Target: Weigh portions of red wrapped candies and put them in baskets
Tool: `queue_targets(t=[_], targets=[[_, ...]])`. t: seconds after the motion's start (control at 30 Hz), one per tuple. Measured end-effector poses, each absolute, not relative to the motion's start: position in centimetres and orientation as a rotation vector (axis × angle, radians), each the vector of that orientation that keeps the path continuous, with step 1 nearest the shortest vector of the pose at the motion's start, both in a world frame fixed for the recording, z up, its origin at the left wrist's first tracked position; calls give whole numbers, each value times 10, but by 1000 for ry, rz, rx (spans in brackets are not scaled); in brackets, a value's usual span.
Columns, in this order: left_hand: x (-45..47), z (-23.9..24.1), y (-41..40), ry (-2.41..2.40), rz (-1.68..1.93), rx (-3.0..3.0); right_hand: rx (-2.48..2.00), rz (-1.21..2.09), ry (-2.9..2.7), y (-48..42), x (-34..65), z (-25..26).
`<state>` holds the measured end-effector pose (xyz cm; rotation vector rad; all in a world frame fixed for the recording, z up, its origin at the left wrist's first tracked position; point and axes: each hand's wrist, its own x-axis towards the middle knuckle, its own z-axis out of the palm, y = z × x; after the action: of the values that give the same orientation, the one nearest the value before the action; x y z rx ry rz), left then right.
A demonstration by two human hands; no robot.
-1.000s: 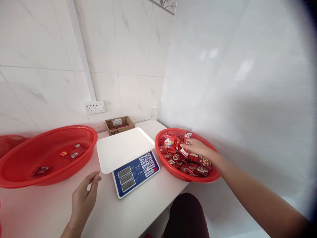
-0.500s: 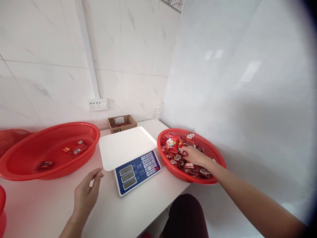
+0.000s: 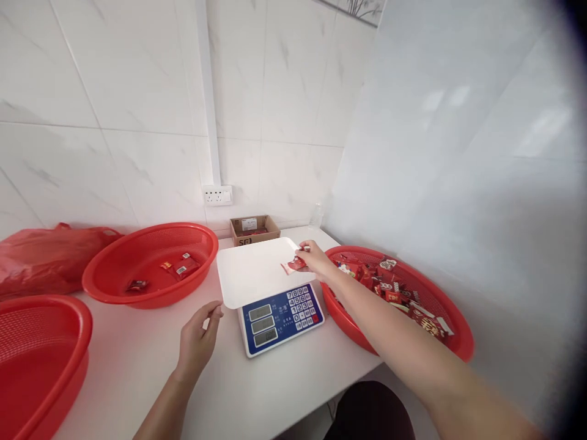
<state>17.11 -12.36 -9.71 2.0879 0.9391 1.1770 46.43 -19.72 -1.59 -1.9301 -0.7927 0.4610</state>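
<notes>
My right hand (image 3: 312, 256) is closed on a small red-and-white snack packet (image 3: 296, 264), holding it over the right side of the white pan of the digital scale (image 3: 257, 272). The scale's blue keypad panel faces me. Just left of the scale is my left hand (image 3: 202, 330), thumb and fingertips drawn together, with nothing visible in them. Under my right forearm stands a red plastic basket (image 3: 463, 342) with many small wrapped snacks (image 3: 389, 296), partly hidden by the arm.
A second red basket (image 3: 103, 290) holds a few packets on the left. Another red basket (image 3: 82, 342) is at the near left, beside a red plastic bag (image 3: 41, 260). A small cardboard box (image 3: 243, 240) sits behind the scale, with a wall socket (image 3: 217, 195) above.
My right hand has moved out of the right-hand basket, leftward to the scale pan, with a packet in it. The view has turned left. My left hand stays by the scale.
</notes>
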Motion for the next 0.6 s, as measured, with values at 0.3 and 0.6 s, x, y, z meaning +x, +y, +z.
queue_targets(t=[0.3,0.6], targets=[[169,-102,-120,901,1174,2078,-1882,681,-933,-176,439,-22],[170,-98,-127,882,1183,2097,-1534,84,-1299,-264,376,20]])
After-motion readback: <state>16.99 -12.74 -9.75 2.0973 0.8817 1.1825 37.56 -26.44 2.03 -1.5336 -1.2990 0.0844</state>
